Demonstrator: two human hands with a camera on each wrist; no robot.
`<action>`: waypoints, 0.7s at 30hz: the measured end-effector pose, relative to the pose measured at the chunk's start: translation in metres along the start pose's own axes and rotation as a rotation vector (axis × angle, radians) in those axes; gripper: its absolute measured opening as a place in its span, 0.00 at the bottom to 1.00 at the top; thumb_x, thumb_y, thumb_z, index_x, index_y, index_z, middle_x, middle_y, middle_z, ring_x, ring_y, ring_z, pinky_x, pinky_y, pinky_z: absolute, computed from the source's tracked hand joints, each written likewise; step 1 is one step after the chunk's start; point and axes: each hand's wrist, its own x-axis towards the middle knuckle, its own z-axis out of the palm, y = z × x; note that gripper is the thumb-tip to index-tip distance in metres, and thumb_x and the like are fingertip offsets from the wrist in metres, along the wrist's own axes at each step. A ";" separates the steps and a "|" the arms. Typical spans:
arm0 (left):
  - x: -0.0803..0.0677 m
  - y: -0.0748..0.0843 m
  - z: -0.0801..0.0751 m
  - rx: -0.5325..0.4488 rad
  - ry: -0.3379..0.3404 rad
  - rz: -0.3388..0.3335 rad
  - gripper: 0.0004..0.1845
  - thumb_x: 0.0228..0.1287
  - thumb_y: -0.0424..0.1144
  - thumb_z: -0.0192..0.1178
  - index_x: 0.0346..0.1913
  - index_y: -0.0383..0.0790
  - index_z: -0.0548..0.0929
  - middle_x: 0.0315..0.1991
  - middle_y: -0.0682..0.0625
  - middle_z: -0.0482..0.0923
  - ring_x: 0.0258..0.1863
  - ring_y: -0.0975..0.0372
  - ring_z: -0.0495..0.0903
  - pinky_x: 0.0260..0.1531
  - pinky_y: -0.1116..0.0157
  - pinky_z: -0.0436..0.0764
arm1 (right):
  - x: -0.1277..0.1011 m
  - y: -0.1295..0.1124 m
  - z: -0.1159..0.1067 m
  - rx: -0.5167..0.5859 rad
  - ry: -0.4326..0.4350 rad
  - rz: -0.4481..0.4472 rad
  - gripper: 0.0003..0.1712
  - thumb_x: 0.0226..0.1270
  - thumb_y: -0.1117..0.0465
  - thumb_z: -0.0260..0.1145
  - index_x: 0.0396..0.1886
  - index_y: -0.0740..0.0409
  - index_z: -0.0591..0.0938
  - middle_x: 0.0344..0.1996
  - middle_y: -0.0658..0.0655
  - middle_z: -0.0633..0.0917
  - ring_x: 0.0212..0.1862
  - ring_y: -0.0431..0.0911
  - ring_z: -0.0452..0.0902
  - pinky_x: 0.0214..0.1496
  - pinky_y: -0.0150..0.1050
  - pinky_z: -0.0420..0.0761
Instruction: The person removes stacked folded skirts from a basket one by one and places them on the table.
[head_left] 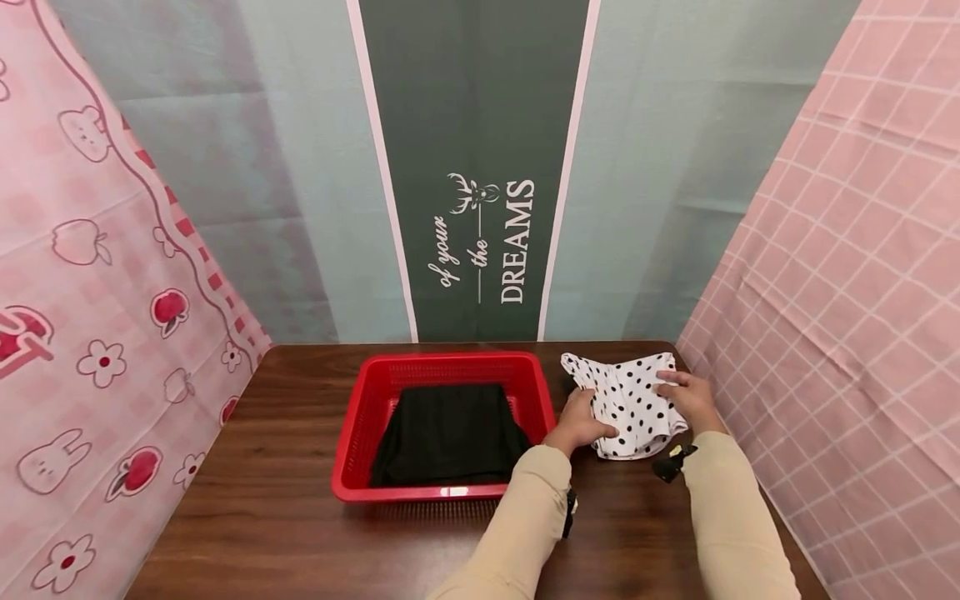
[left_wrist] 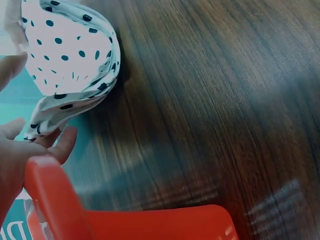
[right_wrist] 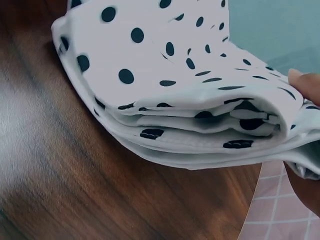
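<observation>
A folded white cloth with black dots [head_left: 630,400] lies on the dark wooden table [head_left: 262,500], just right of a red plastic basket [head_left: 360,417]. My left hand [head_left: 592,425] grips the cloth's near left edge, next to the basket's right wall. My right hand [head_left: 678,387] pinches its right side, fingers on top. In the left wrist view the cloth's rounded fold [left_wrist: 70,50] hangs beside my fingers [left_wrist: 60,142], above the basket rim [left_wrist: 125,222]. The right wrist view shows the stacked layers [right_wrist: 175,75], lifted slightly off the wood, with a fingertip [right_wrist: 302,80] on top.
A folded black garment [head_left: 450,433] fills the basket. Pink patterned curtains close in the left [head_left: 112,292] and right [head_left: 840,292] sides. A grey-green banner with white lettering [head_left: 480,242] hangs behind. Bare wood stretches left of and in front of the basket.
</observation>
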 end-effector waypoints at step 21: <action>0.007 -0.006 0.001 -0.102 0.091 -0.070 0.35 0.45 0.39 0.72 0.59 0.34 0.71 0.55 0.37 0.64 0.54 0.52 0.67 0.46 0.63 0.73 | 0.000 0.013 0.001 -0.293 0.155 -0.230 0.22 0.50 0.72 0.59 0.47 0.78 0.77 0.42 0.76 0.77 0.43 0.65 0.72 0.43 0.55 0.71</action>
